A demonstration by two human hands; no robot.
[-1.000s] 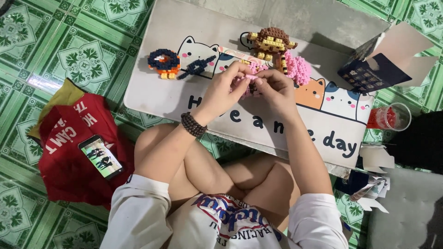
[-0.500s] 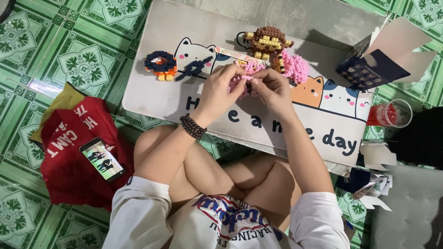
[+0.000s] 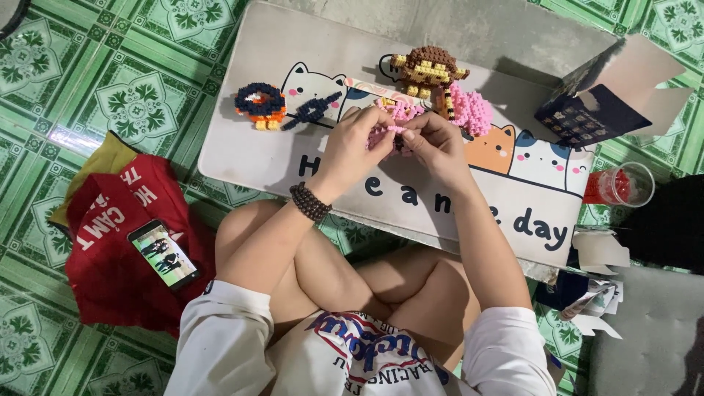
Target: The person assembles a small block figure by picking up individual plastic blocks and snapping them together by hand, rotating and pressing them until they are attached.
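Hands unmoved, left hand (image 3: pixel 357 144) & right hand (image 3: pixel 433 145) pinch pink piece (image 3: pixel 386 133) mid-table (image 3: pixel 242 147)

A home, by the look of it: a living-room floor used as a hobby spot. Green patterned floor tiles (image 3: pixel 132 103) surround a low folding table (image 3: pixel 242 147) printed with cartoon cats. Left of the table lies a red cloth (image 3: pixel 110 279) with a phone (image 3: pixel 163 254) on it; right of the table stands a plastic cup (image 3: pixel 620 185).

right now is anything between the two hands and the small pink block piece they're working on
Nothing visible does. The left hand and right hand already pinch the small pink block piece between their fingertips, above the white cat-printed table.
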